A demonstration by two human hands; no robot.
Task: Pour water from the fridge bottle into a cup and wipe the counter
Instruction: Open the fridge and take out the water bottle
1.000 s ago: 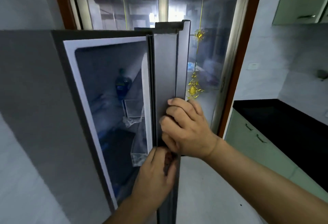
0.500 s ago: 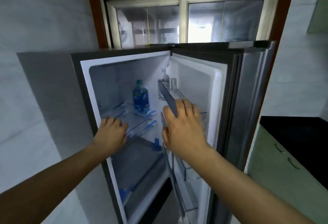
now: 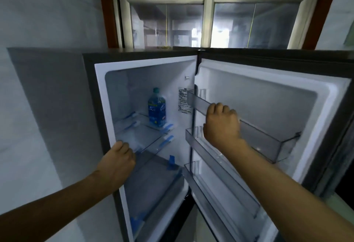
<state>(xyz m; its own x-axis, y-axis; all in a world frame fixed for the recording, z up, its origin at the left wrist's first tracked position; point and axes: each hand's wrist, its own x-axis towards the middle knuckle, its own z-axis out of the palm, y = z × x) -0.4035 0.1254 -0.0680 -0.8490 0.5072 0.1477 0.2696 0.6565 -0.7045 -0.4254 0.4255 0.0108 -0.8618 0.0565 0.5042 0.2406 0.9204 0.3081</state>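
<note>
Water bottle (image 3: 156, 107) stands untouched on the glass shelf (image 3: 141, 136), beyond both hands. The left hand (image 3: 116, 163) grips the fridge frame (image 3: 101, 107), the right hand (image 3: 222, 126) the door rack (image 3: 268, 140), fingers (image 3: 220, 107) curled.

I see a pale grey tiled wall (image 3: 47, 11) on the left, dim and faintly streaked. At the top sits a sliding window (image 3: 166, 23) with a light metal frame (image 3: 207, 21), set in a reddish-brown wooden surround (image 3: 104, 7). Its glass is hazy, and a bright patch of daylight (image 3: 220, 36) glows through the right pane. Another strip of pale wall (image 3: 339, 2) shows at the far right.
</note>
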